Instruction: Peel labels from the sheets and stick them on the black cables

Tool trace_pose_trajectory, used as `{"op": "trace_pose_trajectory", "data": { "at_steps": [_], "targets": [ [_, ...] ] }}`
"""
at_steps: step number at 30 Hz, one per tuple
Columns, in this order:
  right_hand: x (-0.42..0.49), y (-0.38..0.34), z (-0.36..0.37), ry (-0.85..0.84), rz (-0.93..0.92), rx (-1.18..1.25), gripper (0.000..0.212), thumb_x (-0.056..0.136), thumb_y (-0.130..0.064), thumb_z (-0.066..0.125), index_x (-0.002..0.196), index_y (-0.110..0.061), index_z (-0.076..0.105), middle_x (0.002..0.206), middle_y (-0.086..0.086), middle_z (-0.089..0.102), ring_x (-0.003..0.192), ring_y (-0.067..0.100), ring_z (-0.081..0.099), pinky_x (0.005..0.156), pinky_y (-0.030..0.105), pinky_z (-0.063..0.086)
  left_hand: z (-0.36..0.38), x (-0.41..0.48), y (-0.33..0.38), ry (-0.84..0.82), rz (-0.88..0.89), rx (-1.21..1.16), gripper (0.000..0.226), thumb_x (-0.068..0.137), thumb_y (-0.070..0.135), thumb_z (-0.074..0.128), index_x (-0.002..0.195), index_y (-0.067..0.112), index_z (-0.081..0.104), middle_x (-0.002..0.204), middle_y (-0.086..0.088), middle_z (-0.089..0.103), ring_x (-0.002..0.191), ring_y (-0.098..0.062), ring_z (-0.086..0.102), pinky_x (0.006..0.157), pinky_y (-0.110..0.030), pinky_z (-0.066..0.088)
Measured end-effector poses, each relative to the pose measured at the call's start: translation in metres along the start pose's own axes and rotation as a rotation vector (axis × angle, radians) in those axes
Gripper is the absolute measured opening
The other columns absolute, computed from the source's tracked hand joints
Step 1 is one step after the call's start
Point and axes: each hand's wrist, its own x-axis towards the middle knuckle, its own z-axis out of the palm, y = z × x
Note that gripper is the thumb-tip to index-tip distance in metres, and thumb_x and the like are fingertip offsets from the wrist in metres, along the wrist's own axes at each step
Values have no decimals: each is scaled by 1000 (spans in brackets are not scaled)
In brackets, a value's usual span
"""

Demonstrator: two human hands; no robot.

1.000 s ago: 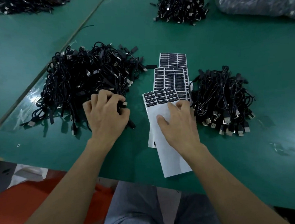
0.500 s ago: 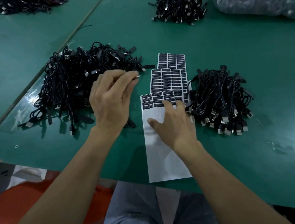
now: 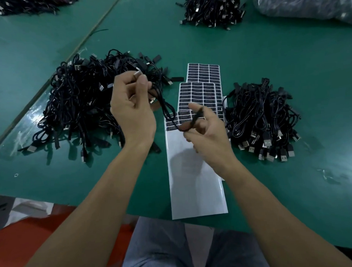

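A green table [image 3: 268,58] is being covered with black cable heaps [image 3: 79,101] and white label sheets [image 3: 195,173]. A loose black cable [image 3: 166,107] is being pinched above them by fingers of the left hand [image 3: 133,115] and right hand [image 3: 209,136].

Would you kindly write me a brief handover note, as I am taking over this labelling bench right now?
Left hand pinches one thin black USB cable near its plug, held up. Right hand pinches that cable's hanging loop; whether it holds a label, I cannot tell.
Big loose heap of black cables lies left, the smaller heap right, three overlapped white label sheets between.
Done: the nearest sheet is mostly peeled bare.
Left: its last black label rows, two fuller sheets, the big heap.
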Motion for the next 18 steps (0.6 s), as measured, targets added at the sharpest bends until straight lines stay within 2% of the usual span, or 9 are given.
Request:
{"op": "trace_pose_trajectory", "data": {
  "at_steps": [2, 6, 8, 10, 12, 13, 15, 18],
  "targets": [
    [-2, 1, -3, -60, 1, 55, 59, 85, 3, 69, 131, -29, 53, 80, -10, 72, 66, 3, 59, 58, 16, 47, -4, 1, -5, 30, -5, 41, 5, 102, 24, 58, 99, 28, 58, 86, 6, 68, 84, -11, 70, 70, -50, 62],
    [-5, 3, -8, -178, 31, 135, 59, 80, -2, 79, 129, -28, 59, 85, -5, 69, 72, 7, 62, 66, 18, 50, -10, 2, -12, 67, 38, 148, 10, 101, 30, 60, 96, 39, 57, 84, 12, 68, 81, -13, 68, 70, -51, 60],
    [-7, 2, -6, -224, 28, 99, 58, 77, -9, 84, 127, -30, 63, 89, -1, 67, 72, 9, 60, 68, 21, 52, -13, 3, -14, 68, 68, 185, 11, 100, 32, 61, 95, 41, 57, 84, 11, 67, 81, -16, 68, 69, -51, 60],
    [-9, 1, -2, -225, 32, -28, 53, 76, -27, 87, 123, -35, 65, 92, 2, 65, 71, 8, 58, 67, 21, 51, -15, 4, -16, 79, 93, 194, 6, 100, 33, 62, 95, 36, 59, 84, 10, 67, 79, -17, 67, 68, -51, 60],
    [-11, 0, 3, -185, 48, -170, 46, 77, -53, 80, 118, -37, 65, 93, -2, 67, 75, 7, 63, 65, 21, 51, -14, 5, -16, 96, 116, 201, 5, 99, 33, 63, 97, 29, 61, 83, 10, 65, 76, -15, 66, 66, -50, 60],
    [-12, -1, 6, -167, 63, -228, 49, 77, -63, 74, 118, -39, 63, 95, -6, 67, 81, 8, 64, 65, 22, 51, -14, 5, -16, 105, 128, 201, 6, 99, 32, 63, 98, 26, 61, 82, 10, 64, 74, -12, 65, 63, -49, 60],
    [-12, -1, 13, -161, 87, -325, 67, 72, -74, 67, 129, -41, 53, 104, -11, 63, 94, 5, 61, 68, 19, 46, -12, 5, -13, 117, 140, 181, 5, 99, 29, 64, 97, 24, 62, 80, 12, 64, 72, -9, 64, 60, -46, 61],
    [-10, -1, 24, -176, 123, -402, 97, 69, -71, 74, 149, -34, 32, 114, -11, 58, 103, 5, 54, 78, 22, 41, -9, 3, -8, 123, 125, 147, 6, 98, 27, 65, 94, 30, 61, 79, 13, 63, 74, -12, 64, 62, -48, 61]
  ]
}}
